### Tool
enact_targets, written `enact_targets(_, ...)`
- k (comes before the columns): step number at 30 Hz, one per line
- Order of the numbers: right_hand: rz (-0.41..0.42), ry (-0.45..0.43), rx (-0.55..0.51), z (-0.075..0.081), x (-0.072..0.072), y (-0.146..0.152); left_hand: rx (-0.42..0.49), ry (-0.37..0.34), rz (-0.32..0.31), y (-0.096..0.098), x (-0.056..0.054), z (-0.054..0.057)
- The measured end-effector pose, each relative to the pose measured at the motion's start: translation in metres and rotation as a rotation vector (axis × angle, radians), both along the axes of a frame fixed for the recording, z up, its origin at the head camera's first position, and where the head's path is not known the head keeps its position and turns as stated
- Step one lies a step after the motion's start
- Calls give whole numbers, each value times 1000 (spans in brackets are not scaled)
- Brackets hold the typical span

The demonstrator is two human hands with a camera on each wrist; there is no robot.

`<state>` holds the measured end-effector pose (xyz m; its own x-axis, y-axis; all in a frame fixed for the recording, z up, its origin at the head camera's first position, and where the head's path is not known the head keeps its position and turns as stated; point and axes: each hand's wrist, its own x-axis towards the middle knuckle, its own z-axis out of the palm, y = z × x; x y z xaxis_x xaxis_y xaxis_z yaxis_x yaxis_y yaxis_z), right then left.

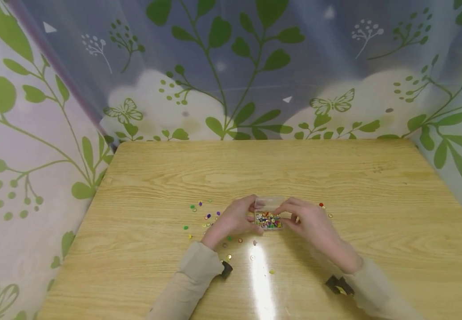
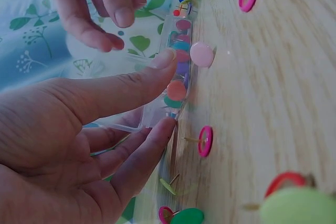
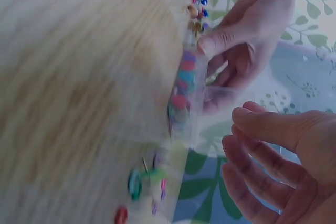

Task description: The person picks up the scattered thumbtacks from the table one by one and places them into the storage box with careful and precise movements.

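A small clear plastic box full of colourful thumbtacks sits on the table, its see-through lid raised at the back. My left hand grips the box at its left end, thumb on the near side and fingers round the other, as the left wrist view shows. Over the right end of the box hovers my right hand, its fingers loosely bent. In the right wrist view nothing shows between those fingers. A pale pink thumbtack lies right beside the box.
Loose thumbtacks are scattered on the wooden table, mostly left of and in front of the box, such as a green one and a yellow one. A red thumbtack lies to the right. Patterned cloth hangs behind.
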<state>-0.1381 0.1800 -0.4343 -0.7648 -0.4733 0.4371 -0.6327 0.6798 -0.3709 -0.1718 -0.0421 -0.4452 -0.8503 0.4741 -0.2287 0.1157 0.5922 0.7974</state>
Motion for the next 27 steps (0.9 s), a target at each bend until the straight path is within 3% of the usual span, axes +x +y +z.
enact_targets(14,-271,37,106,14,-4,72,-29,13,4,1,1,1)
enact_targets(20,-332,-92,182,11,-4,94,-16,16,-1,0,0,0)
enact_targets(27,-308,-233,274,1,-6,104,-10,5,1,0,1,-1)
